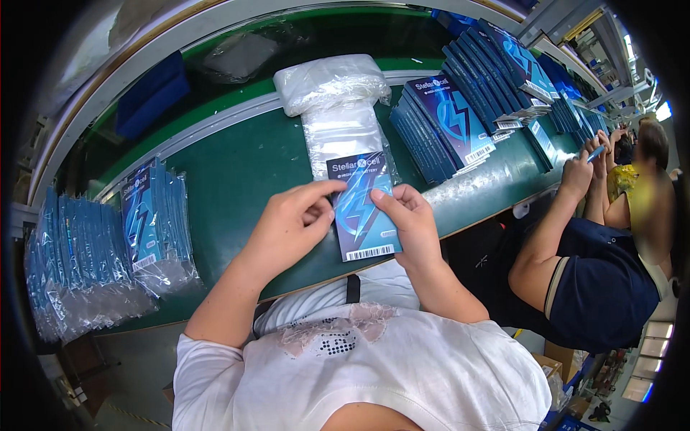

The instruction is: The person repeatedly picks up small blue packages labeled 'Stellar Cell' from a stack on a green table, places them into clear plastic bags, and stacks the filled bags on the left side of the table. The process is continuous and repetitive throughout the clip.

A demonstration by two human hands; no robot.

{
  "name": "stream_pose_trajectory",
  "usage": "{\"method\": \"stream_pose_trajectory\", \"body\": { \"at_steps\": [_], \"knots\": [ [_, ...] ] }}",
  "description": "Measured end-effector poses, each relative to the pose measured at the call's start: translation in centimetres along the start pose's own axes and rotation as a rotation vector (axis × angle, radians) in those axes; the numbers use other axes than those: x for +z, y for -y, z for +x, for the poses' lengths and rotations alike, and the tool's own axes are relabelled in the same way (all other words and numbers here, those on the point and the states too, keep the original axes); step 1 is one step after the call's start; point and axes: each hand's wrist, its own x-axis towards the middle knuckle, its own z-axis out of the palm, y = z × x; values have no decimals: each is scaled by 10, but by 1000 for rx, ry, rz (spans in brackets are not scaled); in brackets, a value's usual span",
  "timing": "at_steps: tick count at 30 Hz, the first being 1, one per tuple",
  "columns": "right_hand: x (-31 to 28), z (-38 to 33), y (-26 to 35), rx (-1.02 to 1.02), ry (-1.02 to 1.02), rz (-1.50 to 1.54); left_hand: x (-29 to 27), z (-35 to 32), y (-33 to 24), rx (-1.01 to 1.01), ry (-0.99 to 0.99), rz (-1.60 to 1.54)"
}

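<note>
My right hand (411, 223) grips a flat blue battery box (366, 233) by its right side, thumb on the printed front. At the box's left edge is my left hand (291, 223), its index fingertip on the upper left of the front and its other fingers curled by the side. The fingers behind the box are hidden. Its top end overlaps a stack of clear plastic bags (338, 133), which runs back to a thick bag bundle (327, 79). Whether the box's top is inside a bag I cannot tell.
Bagged boxes (86, 251) stand in rows on the green table (237, 179) at left. Unbagged boxes (424, 136) and taller stacks (489, 72) are at back right. A metal rail (205, 122) edges the table. A co-worker (596, 280) sits close on my right, hands over the table.
</note>
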Motion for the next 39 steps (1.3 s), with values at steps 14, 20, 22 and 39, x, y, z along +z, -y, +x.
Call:
{"method": "stream_pose_trajectory", "body": {
  "at_steps": [14,20,22,39],
  "knots": [
    [36,-32,28,-198,530,-790,-6,-25,4,-250,-350,-1067],
    [34,-22,39,-1073,398,-794,21,-50,-26,-267,301,-1061],
    [34,-29,42,-1192,413,-661,13,-47,-21,-327,411,-1189],
    [42,-35,15,-664,953,-748,-143,-68,-36,-183,-885,1032]
  ]
}}
